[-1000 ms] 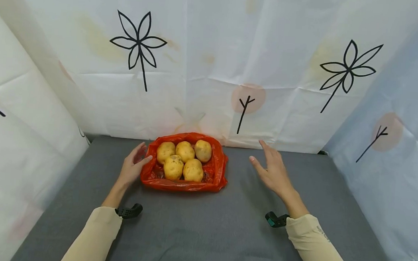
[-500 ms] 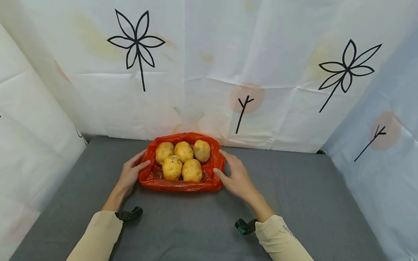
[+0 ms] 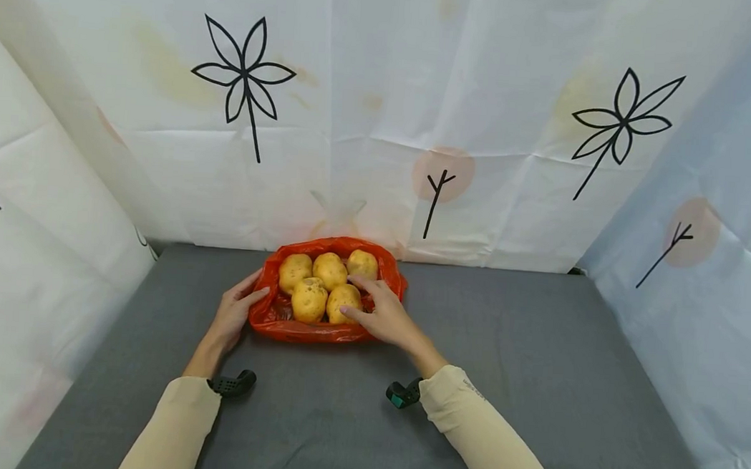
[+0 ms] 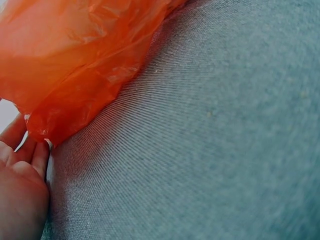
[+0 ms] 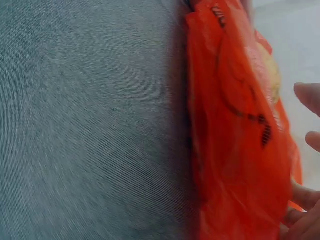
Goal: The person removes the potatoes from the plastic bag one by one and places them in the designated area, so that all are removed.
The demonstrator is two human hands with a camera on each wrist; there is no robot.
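A red plastic bag point(image 3: 268, 326) with its mouth rolled wide open lies on the grey cloth. Several yellow potatoes point(image 3: 309, 300) sit inside it. At the bag's left side my left hand point(image 3: 231, 317) holds the edge, thumb at the rim and fingers along the outside. The left wrist view has its fingertips point(image 4: 41, 157) right at the bag's lower corner. Over the bag's right part reaches my right hand point(image 3: 388, 320), thumb and fingers spread around the front right potato point(image 3: 339, 298). In the right wrist view, its fingers point(image 5: 309, 97) stand apart beyond the bag's side.
A grey cloth point(image 3: 536, 359) covers the table. White patterned curtains point(image 3: 369, 119) rise behind it and on both sides, close behind the bag. Each wrist wears a dark band-mounted device point(image 3: 235, 384).
My right hand has moved left from beside the bag to over the potatoes. The left hand has closed in on the bag's left edge and stays there. The bag and potatoes look unmoved.
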